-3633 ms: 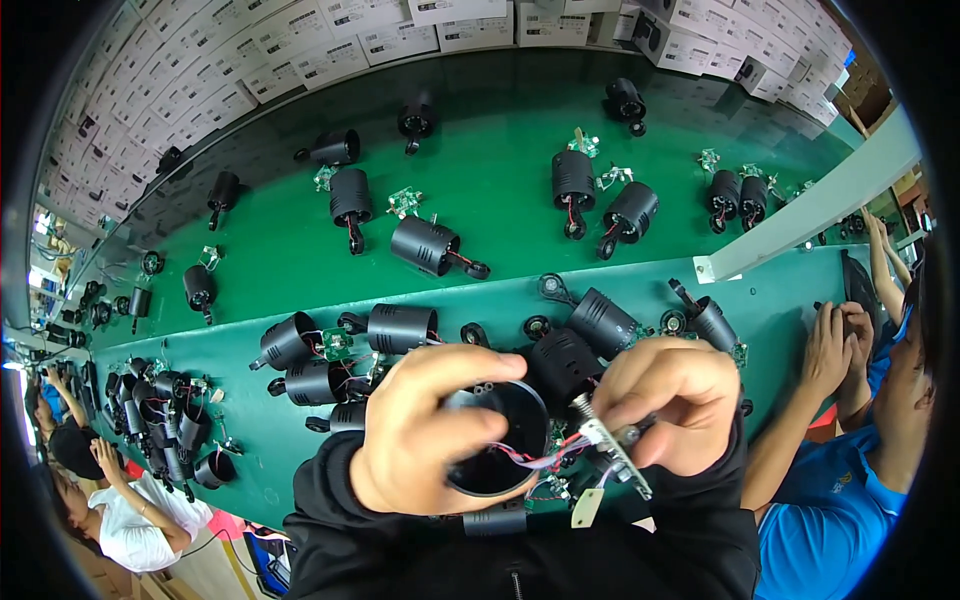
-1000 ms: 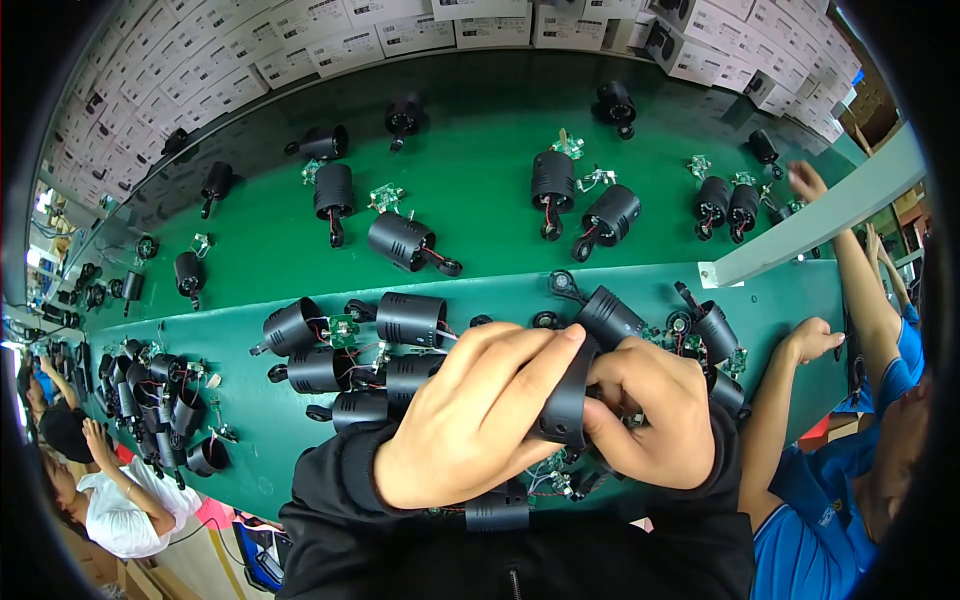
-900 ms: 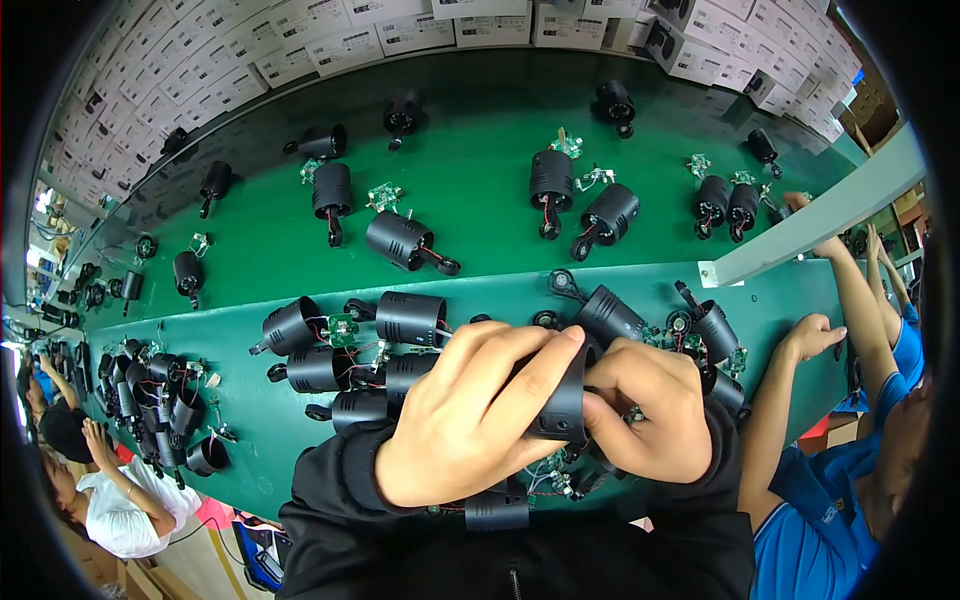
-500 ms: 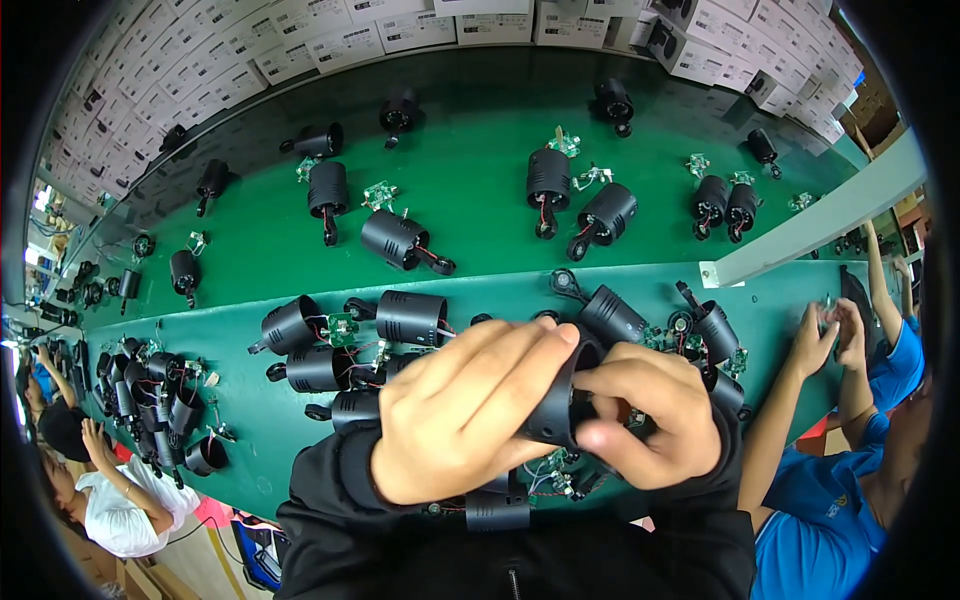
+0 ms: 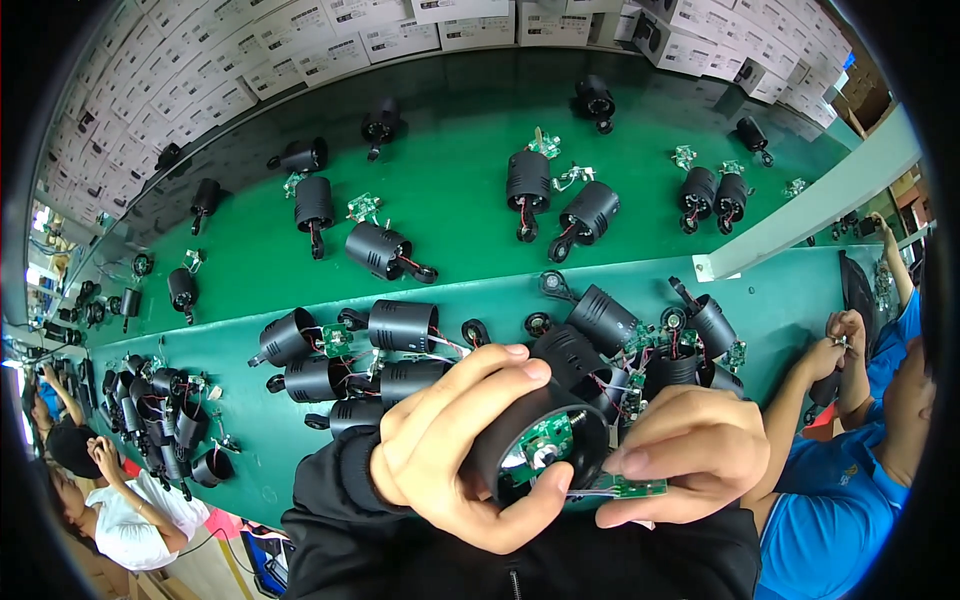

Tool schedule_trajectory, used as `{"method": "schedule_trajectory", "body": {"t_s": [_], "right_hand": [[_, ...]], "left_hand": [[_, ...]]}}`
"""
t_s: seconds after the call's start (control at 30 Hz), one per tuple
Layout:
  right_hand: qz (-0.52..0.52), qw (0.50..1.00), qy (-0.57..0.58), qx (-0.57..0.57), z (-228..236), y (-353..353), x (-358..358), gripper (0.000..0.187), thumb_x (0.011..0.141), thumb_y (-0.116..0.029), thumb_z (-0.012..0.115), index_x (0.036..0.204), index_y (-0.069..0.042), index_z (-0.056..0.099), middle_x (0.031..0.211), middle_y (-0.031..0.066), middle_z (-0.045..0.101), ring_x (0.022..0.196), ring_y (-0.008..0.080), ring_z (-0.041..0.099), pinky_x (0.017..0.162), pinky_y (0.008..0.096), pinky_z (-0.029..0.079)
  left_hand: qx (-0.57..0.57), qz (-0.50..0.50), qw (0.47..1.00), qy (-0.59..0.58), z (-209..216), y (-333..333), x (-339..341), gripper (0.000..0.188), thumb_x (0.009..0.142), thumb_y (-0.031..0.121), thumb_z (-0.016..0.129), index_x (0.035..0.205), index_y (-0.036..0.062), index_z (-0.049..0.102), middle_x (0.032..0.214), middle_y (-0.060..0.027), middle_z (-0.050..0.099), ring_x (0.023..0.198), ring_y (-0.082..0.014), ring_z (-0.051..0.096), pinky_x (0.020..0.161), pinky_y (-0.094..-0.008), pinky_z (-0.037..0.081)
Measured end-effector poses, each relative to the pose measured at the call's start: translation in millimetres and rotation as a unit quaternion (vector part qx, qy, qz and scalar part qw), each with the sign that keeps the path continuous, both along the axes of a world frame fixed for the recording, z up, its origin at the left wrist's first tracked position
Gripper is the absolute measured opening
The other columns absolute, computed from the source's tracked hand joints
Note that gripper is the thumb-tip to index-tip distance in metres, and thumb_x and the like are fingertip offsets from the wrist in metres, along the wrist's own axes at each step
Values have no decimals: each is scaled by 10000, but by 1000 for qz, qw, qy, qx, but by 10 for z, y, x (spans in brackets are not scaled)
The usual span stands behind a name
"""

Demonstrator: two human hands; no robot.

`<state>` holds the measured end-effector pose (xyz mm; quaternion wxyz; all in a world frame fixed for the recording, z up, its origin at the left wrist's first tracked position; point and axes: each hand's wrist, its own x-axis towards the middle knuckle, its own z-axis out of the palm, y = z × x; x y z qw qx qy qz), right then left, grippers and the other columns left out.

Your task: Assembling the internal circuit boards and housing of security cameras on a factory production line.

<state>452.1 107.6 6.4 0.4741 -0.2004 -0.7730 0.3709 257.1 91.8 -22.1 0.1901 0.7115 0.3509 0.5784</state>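
My left hand [image 5: 440, 435] is wrapped around a black cylindrical camera housing [image 5: 518, 408], its round opening tilted up toward me. Inside the opening shows a green circuit board [image 5: 548, 440]; the left thumb lies over the lower rim, by the board. Just right of the housing, my right hand [image 5: 705, 440] pinches a small green board [image 5: 645, 488] between thumb and fingers. Thin pale wires run from this small board toward the housing. Beyond my hands lie more black housings [image 5: 603, 318], with boards and wires hanging out of them.
Another row of housings [image 5: 378, 250] stands on the raised green shelf [image 5: 450, 225] behind. White boxes [image 5: 390, 40] are stacked along the back. A pale metal post [image 5: 820, 205] slants in at the right. Co-workers sit at both sides, a blue sleeve [image 5: 830, 510] close on the right.
The housing has turned so its opening faces me, showing the board inside. My right hand has drawn away from the opening to the right, with the small board now visible in its fingers.
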Motion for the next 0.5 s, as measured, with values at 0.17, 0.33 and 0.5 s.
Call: {"method": "schedule_trajectory", "body": {"t_s": [0.17, 0.33, 0.5], "right_hand": [[-137, 973, -132, 131, 131, -19, 47, 319, 595, -173, 855, 831, -56, 674, 774, 52, 609, 587, 127, 552, 482, 200, 426], [-11, 990, -27, 140, 47, -16, 29, 376, 623, -289, 840, 868, -53, 678, 715, 22, 558, 544, 113, 490, 461, 209, 390], [-52, 983, -118, 133, 127, -13, 10, 421, 660, -385, 800, 911, -67, 686, 660, 2, 485, 489, 104, 425, 426, 211, 343]], "left_hand": [[28, 4, 999, -34, 36, -22, 44, 552, 528, 166, 696, 1010, -79, 585, 970, -206, 620, 779, -304, 638, 616, -276, 534], [19, 34, 999, -26, 39, -51, 65, 523, 536, 200, 691, 988, -48, 604, 966, -202, 617, 773, -306, 637, 592, -273, 533], [76, 83, 993, 28, 87, -108, 166, 477, 550, 216, 682, 963, -13, 622, 957, -188, 621, 764, -310, 636, 575, -276, 535]]}}
